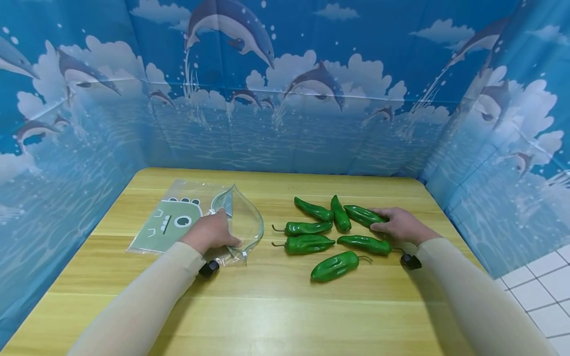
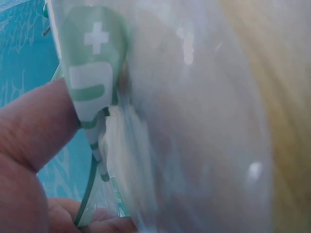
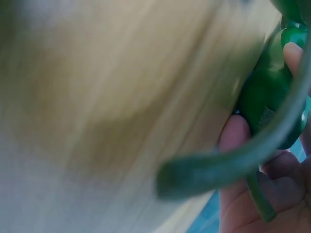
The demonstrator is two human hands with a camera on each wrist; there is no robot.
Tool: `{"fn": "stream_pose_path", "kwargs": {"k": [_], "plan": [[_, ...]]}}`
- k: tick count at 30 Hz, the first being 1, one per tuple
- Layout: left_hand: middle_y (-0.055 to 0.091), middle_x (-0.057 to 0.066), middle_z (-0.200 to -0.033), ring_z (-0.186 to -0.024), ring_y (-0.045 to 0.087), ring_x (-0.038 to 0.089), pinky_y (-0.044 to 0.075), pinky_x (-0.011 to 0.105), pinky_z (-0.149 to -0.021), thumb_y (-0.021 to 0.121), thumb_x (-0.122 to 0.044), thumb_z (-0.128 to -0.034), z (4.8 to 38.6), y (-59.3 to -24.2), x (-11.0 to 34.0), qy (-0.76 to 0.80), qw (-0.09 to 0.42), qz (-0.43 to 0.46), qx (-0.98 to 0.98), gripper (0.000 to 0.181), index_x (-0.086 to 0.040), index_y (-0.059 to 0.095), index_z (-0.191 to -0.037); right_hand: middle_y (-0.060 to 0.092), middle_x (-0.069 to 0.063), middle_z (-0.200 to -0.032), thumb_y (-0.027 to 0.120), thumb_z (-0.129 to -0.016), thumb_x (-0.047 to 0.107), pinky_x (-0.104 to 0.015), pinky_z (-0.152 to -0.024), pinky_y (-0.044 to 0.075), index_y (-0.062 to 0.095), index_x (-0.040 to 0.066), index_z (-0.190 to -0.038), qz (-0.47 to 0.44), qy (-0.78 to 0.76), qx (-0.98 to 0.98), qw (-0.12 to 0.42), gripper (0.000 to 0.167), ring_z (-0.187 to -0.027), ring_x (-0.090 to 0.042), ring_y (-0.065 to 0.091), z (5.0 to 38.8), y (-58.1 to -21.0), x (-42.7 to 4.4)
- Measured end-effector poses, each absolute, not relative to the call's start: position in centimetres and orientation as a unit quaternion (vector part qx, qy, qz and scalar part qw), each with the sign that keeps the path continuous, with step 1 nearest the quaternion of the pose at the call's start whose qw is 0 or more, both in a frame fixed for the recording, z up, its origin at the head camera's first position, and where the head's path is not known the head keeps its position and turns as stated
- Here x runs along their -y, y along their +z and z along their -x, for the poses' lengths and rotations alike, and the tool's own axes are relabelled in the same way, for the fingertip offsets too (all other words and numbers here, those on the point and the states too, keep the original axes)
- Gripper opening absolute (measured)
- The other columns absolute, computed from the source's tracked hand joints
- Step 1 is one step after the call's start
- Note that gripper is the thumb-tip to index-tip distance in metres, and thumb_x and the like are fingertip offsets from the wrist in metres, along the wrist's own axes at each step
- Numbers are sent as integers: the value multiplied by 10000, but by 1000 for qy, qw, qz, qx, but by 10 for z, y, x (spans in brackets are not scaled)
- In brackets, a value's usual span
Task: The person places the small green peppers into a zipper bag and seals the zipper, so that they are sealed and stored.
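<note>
A clear zip bag [image 1: 169, 230] printed with a green cartoon monster lies on the left of the table, its mouth spread wide toward the right. My left hand [image 1: 213, 231] holds the bag near its mouth; in the left wrist view the thumb [image 2: 36, 124] and fingers press about the clear film. At the far right of a group of peppers, my right hand [image 1: 401, 225] grips a green pepper [image 1: 362, 215] near its stem end. The right wrist view shows thumb and fingers on both sides of that pepper [image 3: 267, 97]. Another pepper's stem crosses close to the lens.
Several more green peppers lie loose on the wooden table [image 1: 276, 316], among them one nearest me [image 1: 335, 267] and one beside my right wrist [image 1: 365, 244]. A blue dolphin-print curtain [image 1: 285, 133] stands around the back and sides. White tiles [image 1: 539, 282] show at the right.
</note>
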State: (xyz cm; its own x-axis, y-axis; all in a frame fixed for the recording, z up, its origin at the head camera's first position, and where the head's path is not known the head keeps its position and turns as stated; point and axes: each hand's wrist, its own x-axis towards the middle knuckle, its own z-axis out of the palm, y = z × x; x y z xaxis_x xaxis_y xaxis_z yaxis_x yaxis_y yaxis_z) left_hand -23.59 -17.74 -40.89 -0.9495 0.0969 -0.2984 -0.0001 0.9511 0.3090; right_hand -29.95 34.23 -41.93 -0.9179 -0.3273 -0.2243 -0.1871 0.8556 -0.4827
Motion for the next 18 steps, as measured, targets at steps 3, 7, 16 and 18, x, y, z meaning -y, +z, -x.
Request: {"fn": "stream_pose_path", "kwargs": {"k": [3,7,16,18], "plan": [[521,325,-1529,-1202,650,359,536,510,-1043,859,-533,-821,235,-408,178,156,155,-25,-975,1260,172,167,-1605,665,-222,-1311,687,-1009,461,-381,-839,493,428,109,-1619,134,-230,-952,149,751,-977,-230,623,299,-418,-341],[533,325,-1516,-1114,661,326,548,495,-1005,860,-527,-822,235,-407,179,157,155,-26,-975,1255,177,174,-1601,659,-232,-1329,685,-1011,454,-402,-857,498,426,114,-1621,135,-228,-953,145,745,-998,-245,628,298,-418,-339],[519,323,-1532,-1210,649,363,532,514,-1048,858,-532,-823,234,-408,179,166,158,-26,-973,1262,169,161,-1608,672,-221,-1301,694,-1013,408,-399,-861,509,437,99,-1613,129,-244,-951,139,722,-999,-246,635,297,-420,-339],[511,324,-1538,-1249,639,387,526,522,-1062,859,-534,-821,234,-408,179,166,157,-26,-973,1262,166,164,-1609,655,-237,-1339,691,-1015,406,-403,-865,519,429,111,-1620,120,-256,-949,138,722,-1027,-263,641,296,-420,-339]]}}
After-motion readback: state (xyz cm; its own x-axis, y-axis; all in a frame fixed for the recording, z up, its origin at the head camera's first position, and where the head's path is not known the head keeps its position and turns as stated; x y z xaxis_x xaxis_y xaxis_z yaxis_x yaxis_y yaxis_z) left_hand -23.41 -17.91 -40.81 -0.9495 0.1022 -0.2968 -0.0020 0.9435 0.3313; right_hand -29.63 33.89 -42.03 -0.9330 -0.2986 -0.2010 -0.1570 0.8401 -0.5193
